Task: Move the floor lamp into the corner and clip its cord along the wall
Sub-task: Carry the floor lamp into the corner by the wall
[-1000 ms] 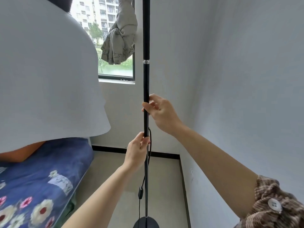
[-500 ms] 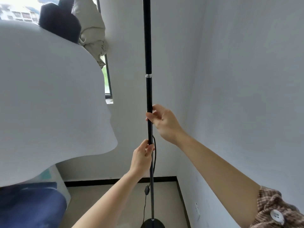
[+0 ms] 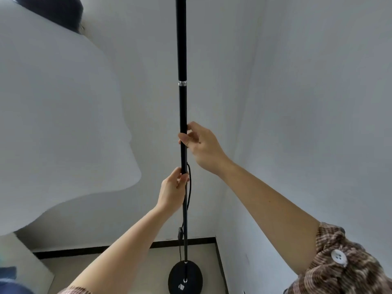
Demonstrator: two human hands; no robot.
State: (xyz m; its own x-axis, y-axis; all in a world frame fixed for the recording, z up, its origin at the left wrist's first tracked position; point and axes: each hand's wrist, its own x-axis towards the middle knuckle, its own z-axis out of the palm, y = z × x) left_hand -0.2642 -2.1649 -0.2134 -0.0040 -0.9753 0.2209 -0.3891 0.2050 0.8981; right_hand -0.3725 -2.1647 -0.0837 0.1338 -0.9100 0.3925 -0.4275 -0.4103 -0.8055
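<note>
While both the left hand (image 3: 172, 190) and right hand (image 3: 201, 145) grip it, the slim black metal pole (image 3: 182, 102) stands upright.

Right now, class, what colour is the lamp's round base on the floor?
Black, seen in the head view: the base sits on pale flooring near the corner.

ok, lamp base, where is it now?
Head view, bottom centre: the lamp base sits on the floor near the corner, below both hands on the pole.

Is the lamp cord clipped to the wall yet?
No, the cord hangs loose beside the pole, held by both hands.
</note>
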